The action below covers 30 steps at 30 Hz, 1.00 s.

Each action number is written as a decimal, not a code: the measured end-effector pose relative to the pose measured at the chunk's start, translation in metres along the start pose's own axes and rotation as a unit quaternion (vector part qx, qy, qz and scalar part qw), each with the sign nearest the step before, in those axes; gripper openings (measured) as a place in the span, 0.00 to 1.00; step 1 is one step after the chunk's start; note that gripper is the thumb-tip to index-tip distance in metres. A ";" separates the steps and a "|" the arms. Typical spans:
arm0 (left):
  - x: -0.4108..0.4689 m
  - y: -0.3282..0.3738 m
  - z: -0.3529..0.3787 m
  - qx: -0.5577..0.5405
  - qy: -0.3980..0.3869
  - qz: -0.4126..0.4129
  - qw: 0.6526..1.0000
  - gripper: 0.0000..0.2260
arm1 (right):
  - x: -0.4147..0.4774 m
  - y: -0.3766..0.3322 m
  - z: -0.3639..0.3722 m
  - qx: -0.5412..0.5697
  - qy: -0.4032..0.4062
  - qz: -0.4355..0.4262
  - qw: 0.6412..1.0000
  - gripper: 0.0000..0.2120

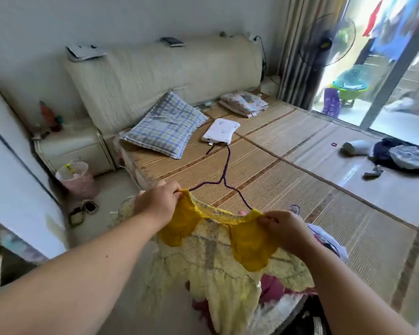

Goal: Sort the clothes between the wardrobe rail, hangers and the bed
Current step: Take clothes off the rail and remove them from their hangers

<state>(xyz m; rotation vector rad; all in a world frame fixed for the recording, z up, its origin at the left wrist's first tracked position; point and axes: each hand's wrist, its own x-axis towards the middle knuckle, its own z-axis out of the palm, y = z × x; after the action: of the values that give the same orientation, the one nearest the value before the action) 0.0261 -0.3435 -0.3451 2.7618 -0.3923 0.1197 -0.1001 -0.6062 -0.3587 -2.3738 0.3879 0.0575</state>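
I count two hands, my left hand (pixel 159 201) and right hand (pixel 283 228), one yellow dress (pixel 215 257) and one purple hanger (pixel 224 170). On the bed (pixel 300 165), along its head edge: one checked pillow (pixel 166 124), one white cushion (pixel 220 130), one folded quilt (pixel 243 103).

We see the mat-covered bed (pixel 288 165) carrying a checked pillow (pixel 165 124) near its head-end left corner, a small white pillow (pixel 220 130) just beside that, a folded floral blanket (pixel 244 103) along the head edge, and a clothes heap (pixel 329 243) at the near edge.
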 end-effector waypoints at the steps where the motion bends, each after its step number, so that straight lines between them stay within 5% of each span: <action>1: 0.003 0.018 0.017 -0.001 -0.024 0.013 1.000 0.10 | -0.005 0.020 -0.008 0.011 0.009 0.024 1.000 0.12; 7: 0.029 0.112 0.106 -0.023 -0.156 0.057 0.986 0.08 | -0.006 0.130 -0.042 0.059 0.044 0.149 0.986 0.05; 12: 0.058 0.160 0.170 -0.011 -0.238 0.034 0.971 0.08 | 0.030 0.201 -0.053 0.035 -0.003 0.211 0.977 0.05; 23: 0.130 0.179 0.282 0.071 -0.275 -0.023 0.959 0.08 | 0.157 0.296 -0.011 -0.138 -0.113 0.184 0.966 0.12; 30: 0.115 0.162 0.330 0.056 -0.361 -0.002 0.931 0.32 | 0.182 0.311 0.033 -0.151 -0.163 0.173 0.960 0.29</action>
<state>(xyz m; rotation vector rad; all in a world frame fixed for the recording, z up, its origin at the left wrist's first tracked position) 0.1018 -0.6352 -0.5861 2.8258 -0.5664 -0.9250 -0.0154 -0.8485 -0.6144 -2.5019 0.6647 0.7066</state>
